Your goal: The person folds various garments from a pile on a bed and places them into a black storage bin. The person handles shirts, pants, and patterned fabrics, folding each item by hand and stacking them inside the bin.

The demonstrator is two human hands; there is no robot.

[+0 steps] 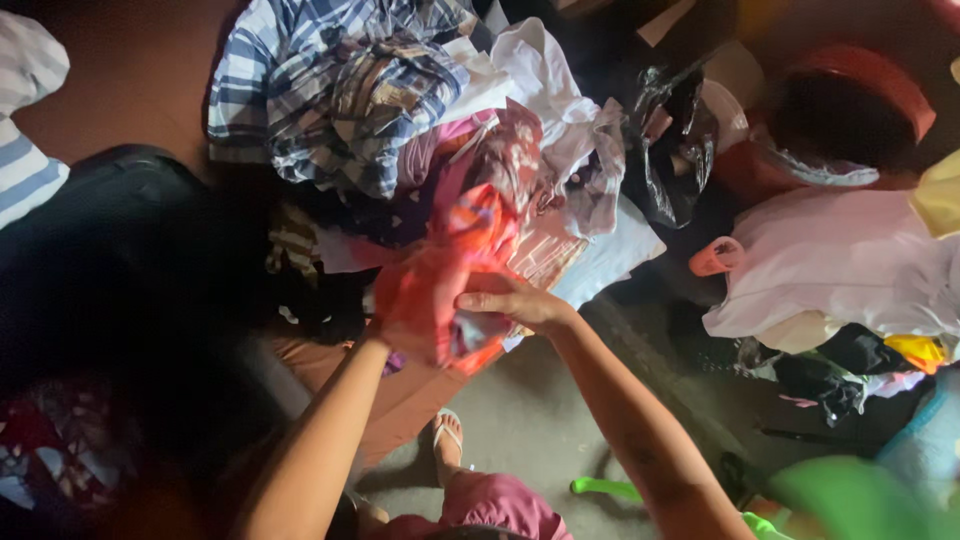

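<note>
Hands: both grip one orange-red cloth (pixel 440 280), lifted clear of the heap so it hangs free.
Right hand (pixel 515 300): fingers (pixel 490 300) curl over the cloth's near edge, thumb side up, pinching the fabric closed between them.
Left hand (pixel 385 335): mostly buried in the folds; the fingers seem wrapped into the cloth, though I cannot tell exactly how tightly.
Cloth: bunched and twisted between the two grips, its upper end rising just beyond the fingertips toward the pile.
Pile beyond the fingers: a blue plaid shirt (pixel 330 90) lies on top, with a white garment (pixel 545 80) beside it and a maroon patterned piece (pixel 500 150) directly past the held cloth.
Right of the fingers: a black plastic bag (pixel 670 150), a red tub (pixel 850 100), and a white cloth bundle (pixel 840 260) well apart.
Below the wrists: a sandalled foot (pixel 448 440) on the grey floor (pixel 530 420), with a green object (pixel 610 488) near it.
Left side: dark and hard to read.
</note>
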